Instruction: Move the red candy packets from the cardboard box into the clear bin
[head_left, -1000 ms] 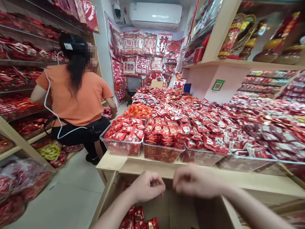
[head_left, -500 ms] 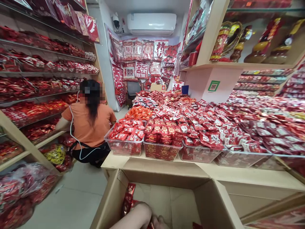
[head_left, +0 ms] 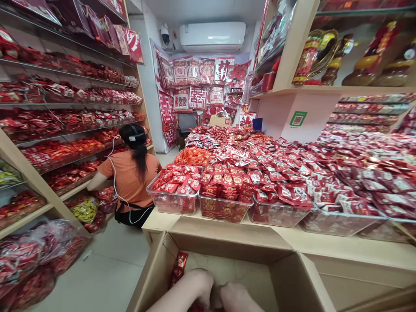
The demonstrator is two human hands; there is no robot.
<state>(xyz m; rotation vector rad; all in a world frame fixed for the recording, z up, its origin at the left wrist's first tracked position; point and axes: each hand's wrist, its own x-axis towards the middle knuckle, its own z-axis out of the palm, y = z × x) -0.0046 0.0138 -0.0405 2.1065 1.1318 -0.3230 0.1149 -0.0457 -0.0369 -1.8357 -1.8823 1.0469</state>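
Observation:
My left hand (head_left: 202,287) reaches down into an open cardboard box (head_left: 282,277), its wrist bent and its fingers curled downward. Close on its right is my right hand (head_left: 231,294), closed, knuckles up, nearly touching the left. What the fingers of both hands hold is hidden beneath them. A little red wrapping shows under the hands at the frame's bottom edge. In the box's far left corner, beside my left hand, stand red foil packets (head_left: 179,265).
Clear plastic bins (head_left: 225,211) of red packets line the counter (head_left: 195,220) behind the box. A person in an orange shirt (head_left: 133,173) crouches at the left shelves (head_left: 71,197). Plastic bags of red goods (head_left: 35,255) lie on the floor at left.
My right hand has risen further into view beside the left. My left hand has shifted slightly right and down. The view has turned a little left, and the crouching person's head has moved.

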